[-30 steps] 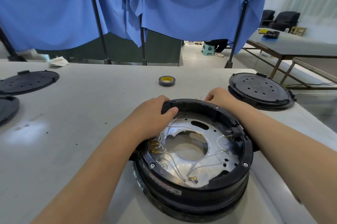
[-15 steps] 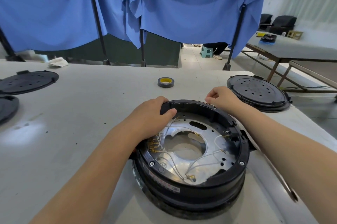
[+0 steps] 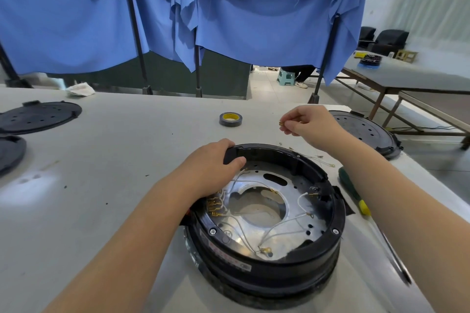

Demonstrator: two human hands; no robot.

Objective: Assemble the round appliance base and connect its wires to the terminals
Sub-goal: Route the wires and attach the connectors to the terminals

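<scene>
The left hand (image 3: 212,160) grips the round base's (image 3: 267,256) rim; the right hand (image 3: 311,123) pinches a small brass connector (image 3: 281,124) above the table (image 3: 114,160).

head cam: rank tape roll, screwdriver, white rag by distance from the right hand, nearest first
From the right hand:
1. Tape roll, just to its left on the table.
2. Screwdriver, nearer the camera, right of the base.
3. White rag, far left at the table's back edge.
</scene>
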